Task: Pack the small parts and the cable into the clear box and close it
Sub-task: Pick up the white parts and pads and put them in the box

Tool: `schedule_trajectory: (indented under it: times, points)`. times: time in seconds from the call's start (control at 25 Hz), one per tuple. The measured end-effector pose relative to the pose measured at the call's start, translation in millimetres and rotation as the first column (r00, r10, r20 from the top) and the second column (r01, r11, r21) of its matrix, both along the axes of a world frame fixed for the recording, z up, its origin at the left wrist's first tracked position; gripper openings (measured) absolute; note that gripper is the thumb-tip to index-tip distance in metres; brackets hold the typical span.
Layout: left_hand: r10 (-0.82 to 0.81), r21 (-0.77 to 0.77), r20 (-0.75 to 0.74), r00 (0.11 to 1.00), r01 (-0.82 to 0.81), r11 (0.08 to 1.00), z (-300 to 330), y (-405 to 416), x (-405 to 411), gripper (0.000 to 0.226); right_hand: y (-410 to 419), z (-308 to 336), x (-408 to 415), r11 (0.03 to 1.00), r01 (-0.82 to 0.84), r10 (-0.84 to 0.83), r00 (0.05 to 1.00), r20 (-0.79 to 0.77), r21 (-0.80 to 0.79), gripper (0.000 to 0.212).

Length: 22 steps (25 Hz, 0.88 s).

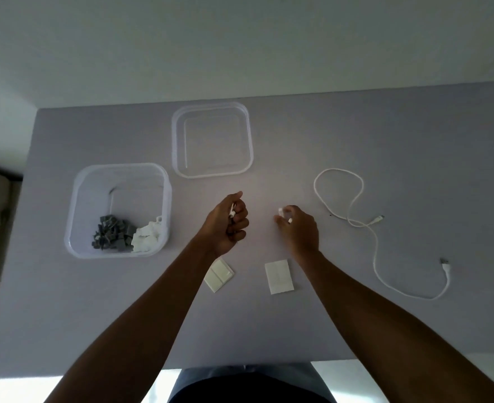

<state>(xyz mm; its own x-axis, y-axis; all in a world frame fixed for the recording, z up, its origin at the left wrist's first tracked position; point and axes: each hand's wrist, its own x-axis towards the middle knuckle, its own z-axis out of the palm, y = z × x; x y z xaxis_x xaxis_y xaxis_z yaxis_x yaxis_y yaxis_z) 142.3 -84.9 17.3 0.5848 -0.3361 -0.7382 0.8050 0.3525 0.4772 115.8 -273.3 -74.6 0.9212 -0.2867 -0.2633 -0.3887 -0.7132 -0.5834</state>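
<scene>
Left hand (230, 221): I see it clenched around small white parts.
Right hand (297, 228): pinching a white part (281, 211) at its fingertips.
Box (118, 210): left, lid off, grey and white parts inside.
Lid (212, 140): far centre.
Cable (368, 225): loose, right.

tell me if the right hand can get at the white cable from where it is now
Probably yes. The white cable lies loose on the table just to the right hand's own side, with nothing between them. But its fingers already pinch a small white part, so that likely goes first.
</scene>
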Motion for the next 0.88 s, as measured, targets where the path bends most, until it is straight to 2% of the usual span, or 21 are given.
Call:
schedule_trajectory:
  times: [0.08,0.2,0.4,0.48,0.6,0.64,0.8,0.88]
  points:
    - [0.094,-0.021,-0.022,0.995,-0.094,0.995,5,11,-1,0.042,4,-3,-5,0.999,-0.027,0.029,0.999,0.041,-0.033,0.022]
    - [0.196,-0.020,-0.037,0.980,-0.197,0.980,10,29,-2,0.042,11,-5,-10,0.998,0.030,-0.028,0.998,0.058,-0.049,0.018]
    - [0.252,0.022,-0.041,0.967,-0.251,0.968,17,73,-3,0.044,33,-9,-15,0.995,0.059,-0.058,0.998,0.015,-0.080,0.017]
    - [0.249,0.035,-0.042,0.968,-0.247,0.968,14,92,-4,0.044,41,-11,-11,0.997,0.076,-0.075,0.997,0.018,-0.034,0.018]
    - [0.208,0.061,-0.050,0.977,-0.205,0.977,11,113,-5,0.042,43,-11,-14,0.965,0.244,-0.247,0.969,0.022,0.094,0.023]
    - [0.183,0.069,-0.049,0.982,-0.179,0.981,10,118,-4,0.041,44,-10,-21,0.962,0.250,-0.255,0.966,0.038,0.108,0.023]
    - [0.058,0.096,-0.044,0.997,-0.054,0.994,6,123,-2,0.041,63,4,-67,0.993,0.011,-0.019,0.997,0.075,0.114,0.016]
    - [-0.006,0.100,-0.042,0.999,0.010,0.995,3,122,-4,0.041,79,10,-95,0.981,-0.112,0.109,0.994,0.031,0.156,0.025]
